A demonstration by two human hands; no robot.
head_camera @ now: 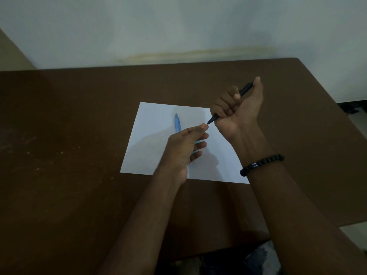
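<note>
My right hand (236,108) is raised over the paper's far right corner, palm turned up, and grips a black pen (244,88) in its fist. The pen's pointed tip sticks out toward the left. My left hand (186,147) hovers over the white sheet of paper (151,135), and its thumb and forefinger pinch together right at that tip. Thin teal bits (197,142) show between its lower fingers; I cannot tell what they are. A translucent blue pen (177,122) lies on the paper, its near end hidden behind my left hand.
The paper lies on a brown table (69,145) that stands against a pale wall (178,26). The table's right edge runs diagonally at the far right. A black bead bracelet (262,163) is on my right wrist.
</note>
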